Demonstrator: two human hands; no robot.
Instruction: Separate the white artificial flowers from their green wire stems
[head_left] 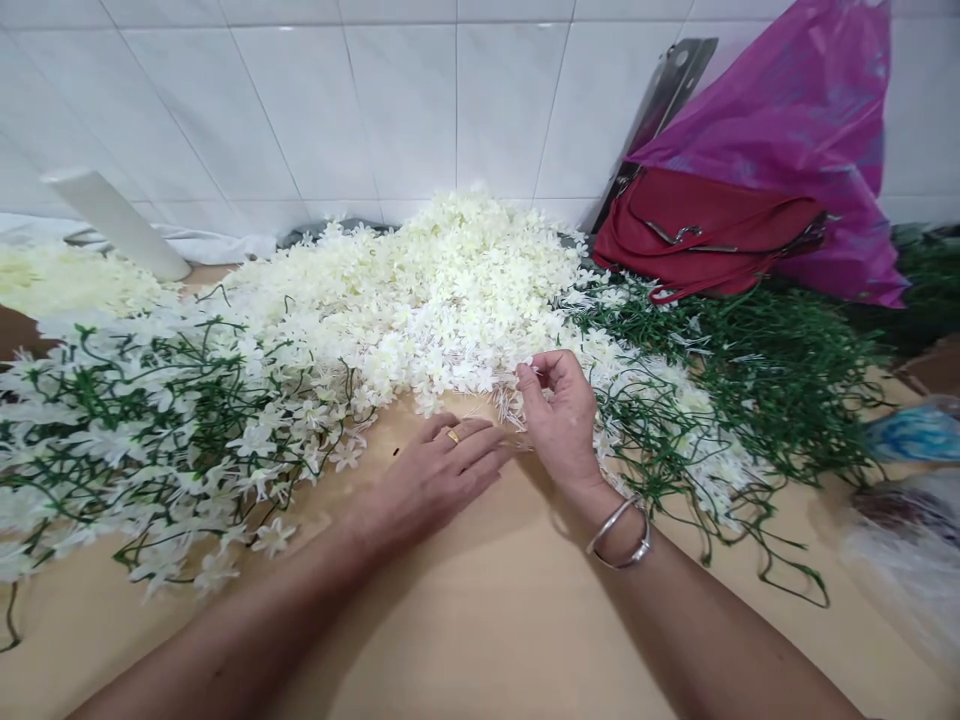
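My left hand (450,465) lies low over the table with its fingers stretched out. Its fingertips reach thin pale stamens (510,408) scattered at the front of a heap of loose white artificial blossoms (457,270). Beside it, my right hand (559,410) is raised a little, with thumb and forefinger pinched on a small white flower piece (534,369). Most of that piece is hidden by the fingers. To the left lies a pile of white flowers on green stems (210,420). Green plastic stems (780,370) are heaped on the right, with white blossoms among them.
A red handbag (712,225) and a purple plastic bag (802,130) stand at the back right against the tiled wall (405,110). A white roll (120,225) leans at the back left. Clear plastic bags (911,540) lie at the right edge of the tan table (480,620).
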